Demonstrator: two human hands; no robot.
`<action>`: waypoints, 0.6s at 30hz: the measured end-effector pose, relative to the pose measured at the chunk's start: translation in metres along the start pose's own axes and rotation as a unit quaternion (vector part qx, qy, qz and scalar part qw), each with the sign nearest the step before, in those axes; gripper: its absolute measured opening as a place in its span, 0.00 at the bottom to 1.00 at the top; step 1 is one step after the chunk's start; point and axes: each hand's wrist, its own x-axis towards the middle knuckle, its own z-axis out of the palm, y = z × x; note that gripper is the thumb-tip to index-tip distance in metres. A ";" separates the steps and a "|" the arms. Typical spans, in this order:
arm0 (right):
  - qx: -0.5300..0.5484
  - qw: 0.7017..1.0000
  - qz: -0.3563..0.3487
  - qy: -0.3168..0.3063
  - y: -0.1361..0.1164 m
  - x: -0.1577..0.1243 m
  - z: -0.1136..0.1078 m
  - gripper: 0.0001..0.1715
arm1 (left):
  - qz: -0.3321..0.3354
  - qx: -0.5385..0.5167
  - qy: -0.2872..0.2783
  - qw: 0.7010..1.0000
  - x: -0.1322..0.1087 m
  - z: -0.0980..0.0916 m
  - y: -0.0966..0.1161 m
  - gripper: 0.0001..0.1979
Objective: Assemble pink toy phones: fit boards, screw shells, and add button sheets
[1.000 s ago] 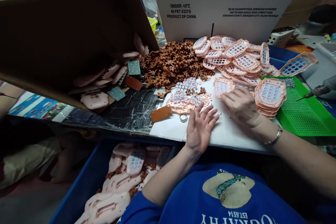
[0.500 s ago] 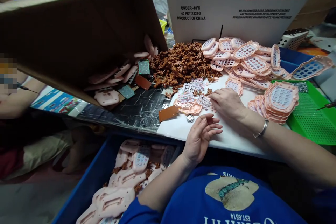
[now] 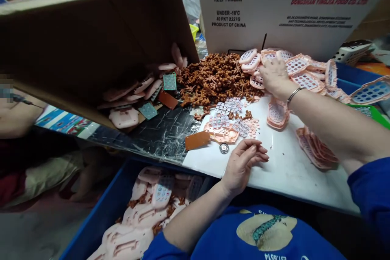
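My left hand (image 3: 245, 162) rests on the near edge of the white board (image 3: 283, 170), fingers loosely curled and apart, holding nothing. A small round metal disc (image 3: 224, 148) and a brown circuit board (image 3: 197, 140) lie just left of it. My right hand (image 3: 274, 75) is stretched far across the table onto the pile of pink keypad shells (image 3: 292, 69); its fingers are bent down onto the shells and I cannot see whether they grip one. A single pink shell (image 3: 276, 114) lies under my right forearm. White rubber keypads (image 3: 227, 113) sit between the two hands.
A heap of brown plastic bits (image 3: 216, 77) lies at the back. A tilted cardboard box (image 3: 91, 44) with pink parts and green boards fills the left. A white frozen-food carton (image 3: 289, 16) stands behind. A blue bin (image 3: 106, 211) of pink shells sits below the table. Another person's arm (image 3: 15, 113) shows at far left.
My right hand has left the white keypads in the middle and reached back to the pile of pink shells. My left hand has drawn slightly nearer and curled.
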 end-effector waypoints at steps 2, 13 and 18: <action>0.000 1.000 -0.009 -0.008 0.013 0.003 0.004 0.19 | -0.017 -0.015 -0.009 1.000 0.000 -0.004 0.001 0.13; -0.001 0.999 0.042 0.033 0.045 -0.010 -0.047 0.21 | -0.052 -0.002 -0.005 0.999 0.001 -0.002 0.007 0.11; 0.180 0.970 0.147 0.068 0.054 -0.022 -0.056 0.19 | -0.015 0.040 -0.004 0.999 0.009 0.011 0.015 0.10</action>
